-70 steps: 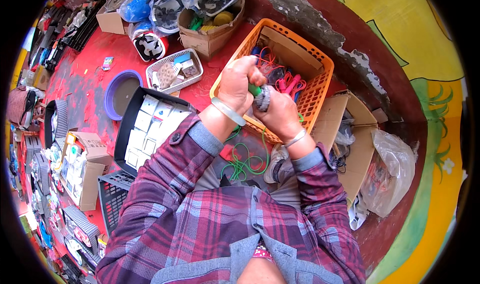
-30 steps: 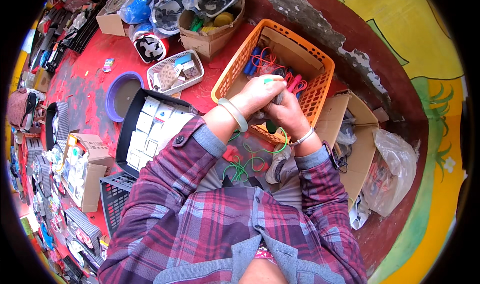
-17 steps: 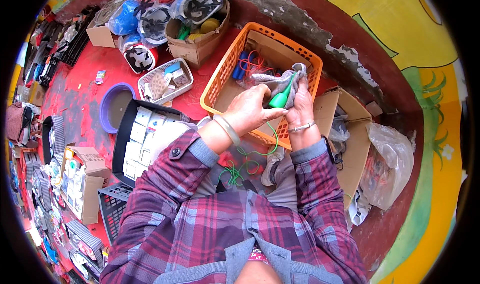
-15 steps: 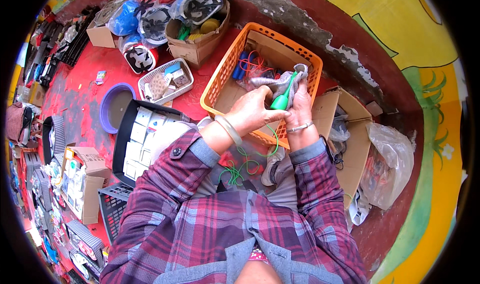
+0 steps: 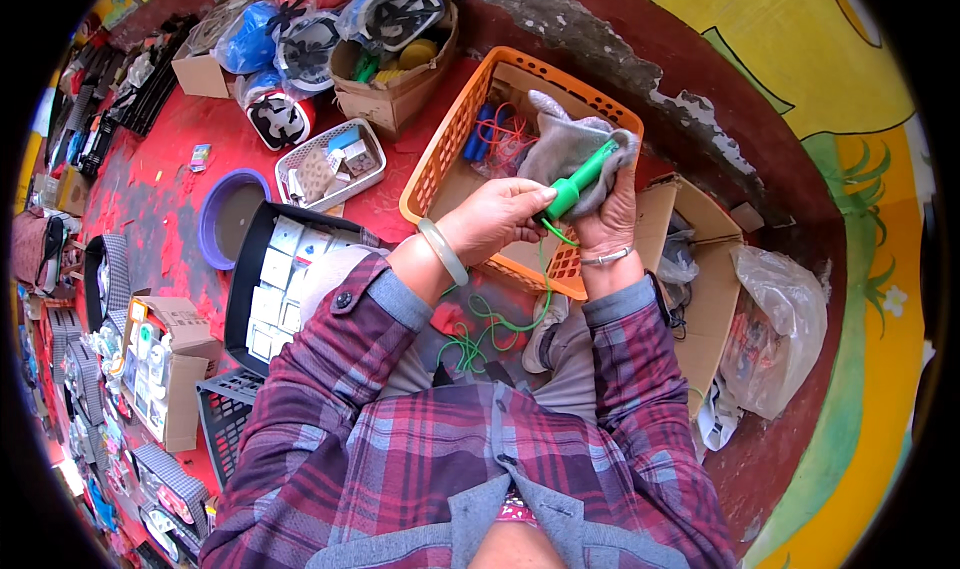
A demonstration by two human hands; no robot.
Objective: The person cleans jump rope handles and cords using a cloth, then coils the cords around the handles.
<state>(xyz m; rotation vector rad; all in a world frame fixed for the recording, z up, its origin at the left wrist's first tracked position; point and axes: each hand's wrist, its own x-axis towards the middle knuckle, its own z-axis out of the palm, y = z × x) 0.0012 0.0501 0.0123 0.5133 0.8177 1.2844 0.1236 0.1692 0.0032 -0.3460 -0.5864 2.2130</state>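
Over the orange plastic basket (image 5: 424, 174), my left hand (image 5: 488, 219) pinches the thick lower end of a green jump rope handle (image 5: 582, 181). A grey cloth (image 5: 556, 151) is bunched in my right hand (image 5: 608, 224) and lies around and under the handle's far end. From the handle a thin green cord (image 5: 500, 322) hangs down and gathers in loose loops between my legs. Inside the basket, blue handles (image 5: 476, 141) lie beside an orange-red cord (image 5: 510, 127). The right fingers are partly hidden by the cloth.
At left stand a black tray (image 5: 243, 299) of small white boxes, a purple basin (image 5: 207, 219) and a white basket (image 5: 337, 199). Bagged helmets (image 5: 310, 54) and a cardboard box (image 5: 385, 109) sit farther back. Another open carton (image 5: 700, 354) and a clear plastic bag (image 5: 785, 319) are at right.
The handle has turned so its far end points up and right. The cloth is spread wider around it. My left hand has shifted from beside the handle to its lower end.
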